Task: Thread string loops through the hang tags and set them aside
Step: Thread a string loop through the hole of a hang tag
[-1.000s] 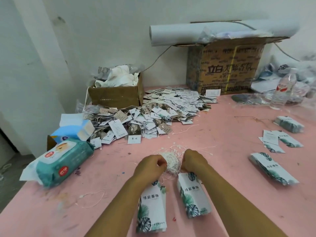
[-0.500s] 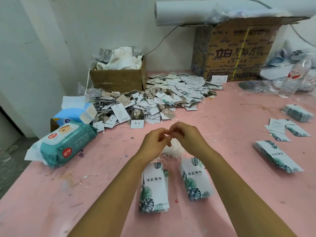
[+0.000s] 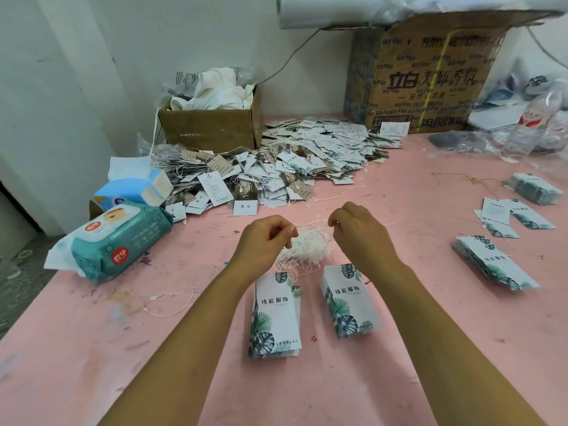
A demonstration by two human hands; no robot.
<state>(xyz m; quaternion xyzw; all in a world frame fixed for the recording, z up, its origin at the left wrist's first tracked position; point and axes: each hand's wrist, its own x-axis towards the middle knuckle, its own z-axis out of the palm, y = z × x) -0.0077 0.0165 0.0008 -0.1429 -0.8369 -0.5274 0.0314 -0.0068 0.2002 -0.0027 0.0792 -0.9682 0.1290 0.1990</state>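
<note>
Biggest worry here: the left hand (image 3: 266,238) and right hand (image 3: 358,232) both have fingertips pinched tight on one string loop (image 3: 310,224), drawn up off the tangle of strings (image 3: 307,245). If that loop is snagged in the bundle, I'd guess the whole wad lifts or knots up tighter. Smaller risk: a dragged wad could nudge the two hang tag stacks (image 3: 275,315) lying just on the near side of it and fan them out. Neither hand holds a tag, so threading hasn't begun for this one. As for the place: white wall (image 3: 92,56) behind, pink table (image 3: 92,348) flecked with paint, big printed carton (image 3: 430,78) back right, heap of tags (image 3: 292,167) that look already strung in the middle, smaller box (image 3: 209,130) of white cloth back left, wipes pack (image 3: 120,238) at the left edge, more tag stacks (image 3: 495,265) on the right, and one stray loop (image 3: 169,302) lying left of the arms.
</note>
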